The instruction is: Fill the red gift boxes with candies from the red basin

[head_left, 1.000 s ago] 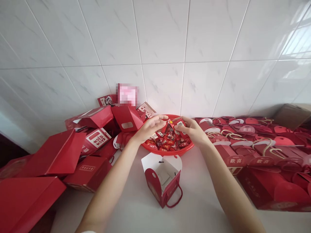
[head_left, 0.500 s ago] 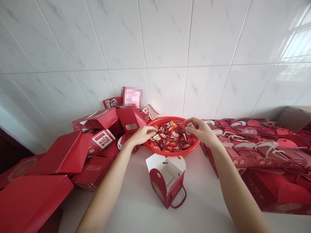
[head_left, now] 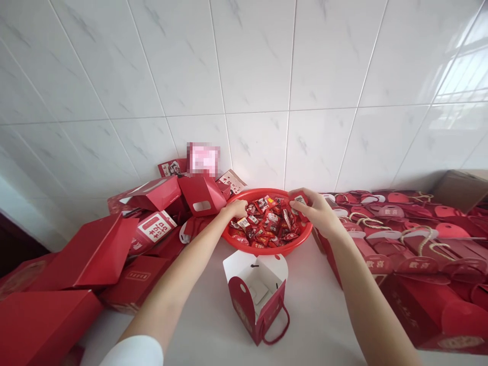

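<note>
A red plastic basket (head_left: 282, 250) stands by the wall, heaped with small wrapped candies (head_left: 263, 231). My left hand (head_left: 237, 208) reaches over its left rim, the fingers curled down at the candies; what they grip, if anything, is hidden. At the right rim, my right hand (head_left: 316, 211) pinches a red candy packet (head_left: 298, 203) with a pale label between thumb and fingers. Just in front of the basket sits a small red gift box (head_left: 244, 305) with its white-lined flaps up and a red cord handle at its right side. No candy shows inside it.
Red cartons (head_left: 99, 249) lie in a loose pile on the left. Rows of red gift boxes (head_left: 415, 264) with cord handles fill the right side. A brown cardboard box (head_left: 461, 188) is at the far right, and the tiled wall (head_left: 255, 61) closes off the back.
My left hand has moved in over the basket's left side and its fingers have curled. My right hand keeps its candy packet at the rim. The view has shifted slightly.
</note>
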Demonstrator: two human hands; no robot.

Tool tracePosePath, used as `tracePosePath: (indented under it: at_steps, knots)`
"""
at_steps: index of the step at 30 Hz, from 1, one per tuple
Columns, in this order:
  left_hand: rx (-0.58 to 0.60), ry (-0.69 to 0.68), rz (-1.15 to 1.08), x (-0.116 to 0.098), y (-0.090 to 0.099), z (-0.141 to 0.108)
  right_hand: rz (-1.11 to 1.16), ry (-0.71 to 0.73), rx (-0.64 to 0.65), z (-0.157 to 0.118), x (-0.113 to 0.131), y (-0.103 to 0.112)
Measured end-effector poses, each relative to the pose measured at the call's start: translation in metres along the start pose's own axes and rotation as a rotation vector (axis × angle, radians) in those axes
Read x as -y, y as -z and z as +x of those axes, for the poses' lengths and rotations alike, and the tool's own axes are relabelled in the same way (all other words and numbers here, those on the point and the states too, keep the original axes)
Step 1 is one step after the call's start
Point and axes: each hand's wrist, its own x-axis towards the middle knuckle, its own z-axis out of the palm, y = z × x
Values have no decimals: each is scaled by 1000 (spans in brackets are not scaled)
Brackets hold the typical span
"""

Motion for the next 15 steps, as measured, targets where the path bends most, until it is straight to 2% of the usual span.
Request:
tracePosePath:
  at_steps: [7, 13, 15]
  knots:
    - [-11, 29, 57, -4, -3, 10, 98, -35, 16, -1, 4, 6]
    - [-146, 12, 15, -2, 9, 14, 57, 19, -44, -3, 10, 15]
    - [-156, -4, 4, -4, 10, 17, 42, 35, -60, -3, 10, 17]
